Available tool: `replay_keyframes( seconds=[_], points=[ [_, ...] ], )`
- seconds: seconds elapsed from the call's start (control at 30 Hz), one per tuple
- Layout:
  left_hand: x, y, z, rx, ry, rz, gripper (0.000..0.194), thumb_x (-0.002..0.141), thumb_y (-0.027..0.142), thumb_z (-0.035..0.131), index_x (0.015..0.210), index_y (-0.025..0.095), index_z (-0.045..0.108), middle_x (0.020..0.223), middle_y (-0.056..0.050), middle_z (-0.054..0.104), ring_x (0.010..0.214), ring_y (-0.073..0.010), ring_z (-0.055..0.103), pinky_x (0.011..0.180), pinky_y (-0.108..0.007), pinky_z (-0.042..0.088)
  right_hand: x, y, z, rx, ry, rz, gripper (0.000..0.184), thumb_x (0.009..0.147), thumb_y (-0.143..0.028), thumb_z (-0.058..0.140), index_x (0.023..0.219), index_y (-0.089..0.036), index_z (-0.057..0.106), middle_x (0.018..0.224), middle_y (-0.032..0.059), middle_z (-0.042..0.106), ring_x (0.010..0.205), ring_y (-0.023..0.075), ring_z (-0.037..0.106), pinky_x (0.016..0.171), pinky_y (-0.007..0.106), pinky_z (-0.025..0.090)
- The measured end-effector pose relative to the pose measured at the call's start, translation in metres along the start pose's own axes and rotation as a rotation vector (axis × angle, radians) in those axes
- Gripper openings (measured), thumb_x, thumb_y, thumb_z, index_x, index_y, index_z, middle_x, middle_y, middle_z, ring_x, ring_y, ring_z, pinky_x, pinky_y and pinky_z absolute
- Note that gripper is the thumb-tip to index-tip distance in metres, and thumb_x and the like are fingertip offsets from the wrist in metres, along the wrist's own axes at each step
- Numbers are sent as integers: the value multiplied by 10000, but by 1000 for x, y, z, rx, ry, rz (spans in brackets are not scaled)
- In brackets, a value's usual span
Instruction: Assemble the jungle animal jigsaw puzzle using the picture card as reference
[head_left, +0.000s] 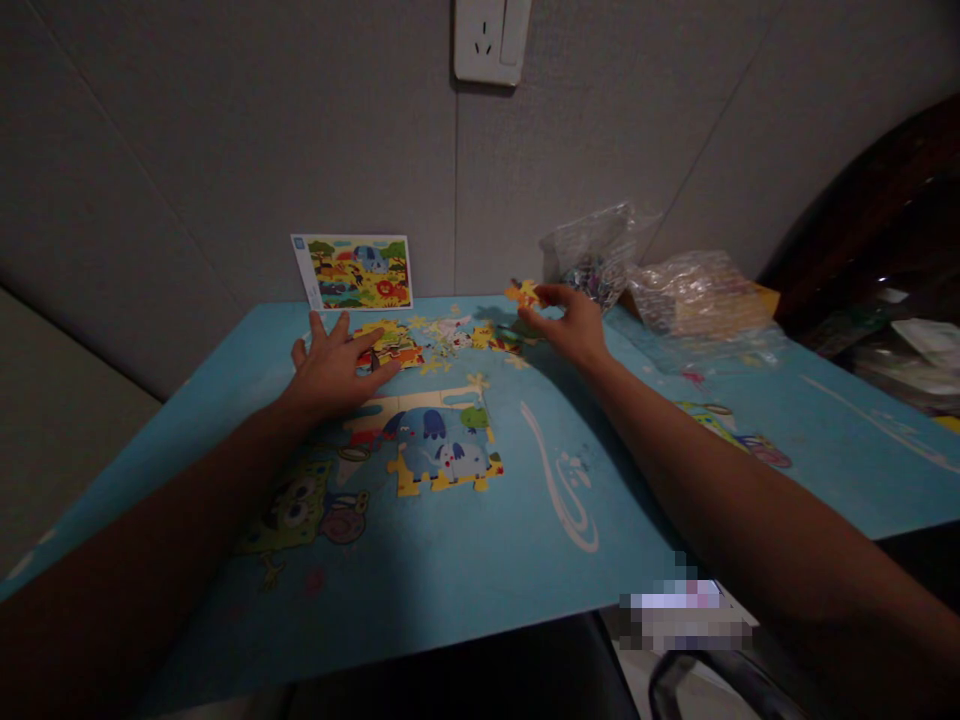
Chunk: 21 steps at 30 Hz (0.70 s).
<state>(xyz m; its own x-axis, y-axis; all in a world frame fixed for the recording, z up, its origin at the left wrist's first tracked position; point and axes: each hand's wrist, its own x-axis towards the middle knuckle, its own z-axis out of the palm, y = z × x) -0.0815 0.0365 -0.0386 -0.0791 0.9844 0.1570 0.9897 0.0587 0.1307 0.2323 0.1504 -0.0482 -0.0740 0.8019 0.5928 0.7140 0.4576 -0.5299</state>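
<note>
Between the thumb and fingers of my right hand (574, 325) is a yellow-orange jigsaw puzzle piece (524, 294), lifted over the back of the table. My left hand (334, 365) rests with fingers spread at the edge of a pile of loose puzzle pieces (397, 345). More pieces stretch rightward from that pile to below my right hand. Nearer to me lies a partly joined puzzle (442, 447) with a blue elephant and a smaller pale one. Against the wall leans a picture card (358, 272) of a colourful animal scene.
A clear plastic bag (596, 260) with small contents stands at the back right, beside crumpled plastic wrap (697, 300) over something orange-yellow. The blue table (480, 560) bears printed cartoon figures. A wall socket (491, 40) is above; a dark chair edge (480, 680) lies below.
</note>
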Motion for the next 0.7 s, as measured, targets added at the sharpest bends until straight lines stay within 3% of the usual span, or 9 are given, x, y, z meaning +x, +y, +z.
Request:
replay_keyframes(
  seconds=[0.1, 0.2, 0.3, 0.43, 0.5, 0.7],
  points=[
    [0, 0, 1, -1, 2, 2, 739, 887, 661, 433, 1497, 244, 460, 1638, -145, 234, 1493, -514, 52, 1131, -722, 177, 5, 4, -5, 124, 269, 112, 470, 820, -498, 653, 1086, -113, 695, 1044, 144, 730, 957, 263, 672, 912, 418, 507],
    [-1, -1, 2, -13, 11, 2, 717, 891, 648, 429, 1490, 256, 469, 1633, -139, 252, 1494, -510, 60, 1127, -725, 181, 6, 4, -6, 138, 324, 151, 474, 839, -542, 605, 1059, -132, 694, 1026, 135, 730, 953, 266, 673, 914, 424, 506],
    [0, -2, 3, -19, 13, 3, 723, 886, 649, 432, 1491, 254, 468, 1627, -142, 268, 1494, -509, 67, 1119, -734, 185, 2, 3, -3, 76, 188, 81, 437, 822, -524, 621, 1036, -154, 709, 1012, 111, 735, 956, 268, 664, 922, 425, 494],
    [0, -2, 3, -13, 15, 7, 729, 882, 651, 437, 1485, 242, 477, 1627, -149, 268, 1496, -504, 63, 1124, -730, 183, -5, -2, 1, -154, -215, -62, 399, 755, -515, 696, 981, -192, 753, 970, 88, 749, 1017, 318, 620, 937, 487, 453],
    [0, -2, 3, -12, 10, 6, 725, 885, 644, 437, 1486, 239, 474, 1629, -152, 262, 1499, -497, 63, 1126, -729, 180, -8, -5, 2, -258, -338, -89, 397, 748, -525, 704, 980, -209, 766, 974, 94, 753, 1040, 348, 600, 934, 534, 431],
    [0, -2, 2, -26, 2, 18, 736, 881, 645, 439, 1494, 238, 461, 1622, -149, 278, 1498, -495, 73, 1124, -729, 188, -6, -7, 5, -245, -339, -110, 456, 677, -467, 763, 1034, -184, 743, 963, 101, 745, 969, 315, 615, 919, 519, 438]
  ],
)
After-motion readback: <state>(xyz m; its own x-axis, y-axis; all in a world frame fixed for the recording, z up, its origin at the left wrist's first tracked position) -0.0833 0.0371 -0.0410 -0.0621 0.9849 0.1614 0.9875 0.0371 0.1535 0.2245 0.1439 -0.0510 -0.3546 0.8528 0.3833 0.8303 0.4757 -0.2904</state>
